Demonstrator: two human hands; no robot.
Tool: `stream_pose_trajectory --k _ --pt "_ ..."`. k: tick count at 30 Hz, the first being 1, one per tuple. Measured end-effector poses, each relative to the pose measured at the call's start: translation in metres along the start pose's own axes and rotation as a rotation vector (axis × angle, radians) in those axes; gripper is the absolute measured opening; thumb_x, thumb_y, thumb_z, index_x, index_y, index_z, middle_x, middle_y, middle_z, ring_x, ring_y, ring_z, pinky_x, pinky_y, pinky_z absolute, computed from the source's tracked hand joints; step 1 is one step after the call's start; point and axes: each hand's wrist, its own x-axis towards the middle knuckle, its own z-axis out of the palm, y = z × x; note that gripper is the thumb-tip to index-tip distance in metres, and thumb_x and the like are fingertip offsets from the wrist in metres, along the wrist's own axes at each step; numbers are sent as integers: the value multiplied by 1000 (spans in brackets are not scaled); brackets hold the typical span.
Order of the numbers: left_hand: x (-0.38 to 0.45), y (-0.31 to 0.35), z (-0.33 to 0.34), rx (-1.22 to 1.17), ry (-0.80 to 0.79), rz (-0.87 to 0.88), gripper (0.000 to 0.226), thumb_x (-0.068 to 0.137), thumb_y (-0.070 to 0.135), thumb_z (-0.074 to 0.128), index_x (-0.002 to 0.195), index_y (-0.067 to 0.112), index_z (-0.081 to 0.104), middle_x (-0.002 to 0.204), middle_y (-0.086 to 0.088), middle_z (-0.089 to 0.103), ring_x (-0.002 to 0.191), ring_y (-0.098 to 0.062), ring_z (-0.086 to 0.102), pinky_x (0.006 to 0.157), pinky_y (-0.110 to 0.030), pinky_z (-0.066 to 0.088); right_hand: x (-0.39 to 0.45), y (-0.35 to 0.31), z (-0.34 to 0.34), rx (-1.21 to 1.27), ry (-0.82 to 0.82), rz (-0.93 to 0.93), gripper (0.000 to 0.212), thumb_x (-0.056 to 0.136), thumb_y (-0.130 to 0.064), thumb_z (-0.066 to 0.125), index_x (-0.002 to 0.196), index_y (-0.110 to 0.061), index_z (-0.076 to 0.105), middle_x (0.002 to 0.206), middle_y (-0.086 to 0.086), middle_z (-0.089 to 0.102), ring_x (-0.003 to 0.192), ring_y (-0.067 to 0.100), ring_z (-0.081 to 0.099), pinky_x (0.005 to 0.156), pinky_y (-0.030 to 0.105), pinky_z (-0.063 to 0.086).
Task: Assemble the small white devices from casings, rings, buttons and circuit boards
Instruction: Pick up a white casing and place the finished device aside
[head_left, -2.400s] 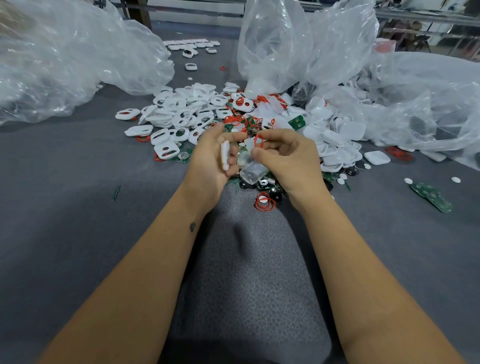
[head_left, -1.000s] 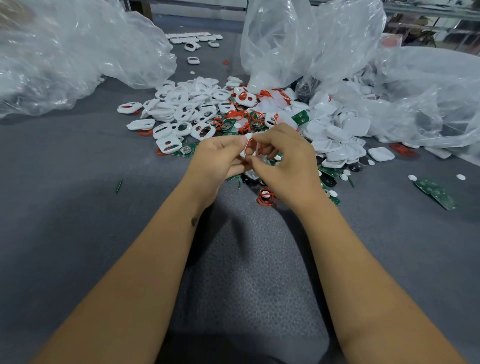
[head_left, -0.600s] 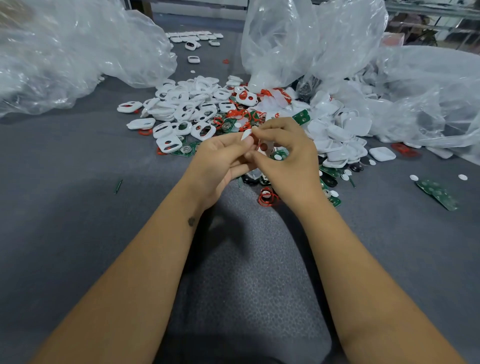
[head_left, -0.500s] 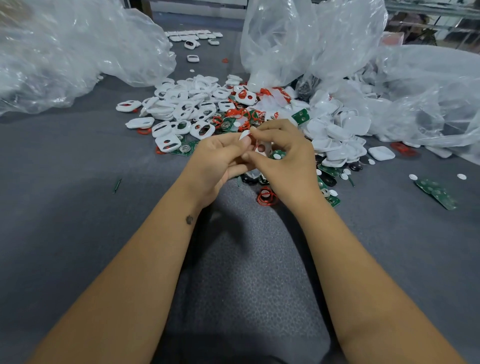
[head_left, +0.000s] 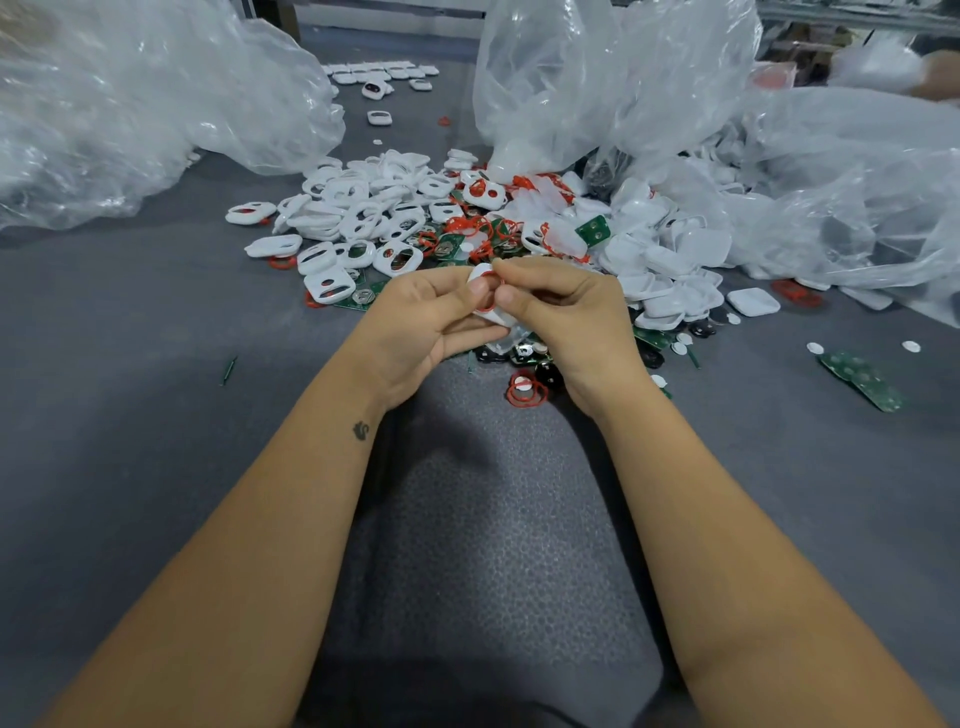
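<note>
In the head view, two bare forearms are reaching forward over the grey bench (head_left: 130, 415), and both hands are meeting just in front of the parts pile. The left hand (head_left: 415, 327) is curling its fingers and thumb round one white casing (head_left: 485, 299), so the left grip is grasping that casing. The right hand (head_left: 566, 317) is pinching one red ring (head_left: 489, 291) against the face of the same casing, so the right grip is clenching on the ring; the two hands are touching each other at the fingertips. Directly beyond the hands, a heap of white casings with openings (head_left: 374, 218) is lying on the bench, too many and too overlapped to count. To its right, a heap of closed white shells (head_left: 670, 260) is spreading toward one shell lying apart (head_left: 753, 302). Loose red rings (head_left: 475, 228) and green circuit boards (head_left: 594, 230) are mixing into the middle of the pile, number not countable. Below the right wrist, a small cluster of red rings (head_left: 527, 392) is resting beside black buttons (head_left: 550, 376). Two green boards (head_left: 860, 379) are lying overlapped, well apart at the right, with two white discs (head_left: 815, 348) near them. Three clear plastic bags are standing behind: one at the left (head_left: 130, 104), one at the centre (head_left: 597, 78), one at the right (head_left: 857, 182).
</note>
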Motion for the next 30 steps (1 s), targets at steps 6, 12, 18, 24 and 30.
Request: stream_pose_trajectory --k 6,12,18,24,30 --pt "-2 1 1 -4 -32 -14 18 97 12 50 104 6 66 86 -3 74 88 -14 72 76 -24 58 0 -1 -2 -28 -1 2 36 77 11 71 110 -2 67 99 13 69 94 20 67 91 31 55" --pt "-1 0 -1 8 -30 -31 19 97 12 51 106 5 66 90 -7 74 87 -17 72 75 -23 58 -1 -1 -1 -71 16 3 28 75 9 74 97 -9 72 89 7 69 90 20 67 90 32 54" --pt "-1 -2 0 25 -15 -12 18 98 11 50 105 7 67 90 -5 74 86 -15 72 74 -23 58 -1 -1 0 -124 22 -5 27 77 8 73 83 -18 72 95 15 69 94 26 67 91 39 55" --pt "-1 -3 3 43 -43 7 20 98 7 48 109 2 65 103 -10 73 96 -19 71 81 -26 57 -2 2 2 -161 53 -3 26 78 7 71 80 -19 72 82 2 72 80 14 67 74 28 56" --pt "-2 -2 4 138 -16 83 28 90 -10 56 112 5 63 101 -12 72 95 -19 69 90 -28 56 -1 -1 -2 -83 -5 2 29 82 10 65 92 -17 70 89 -3 73 88 10 68 77 24 54"
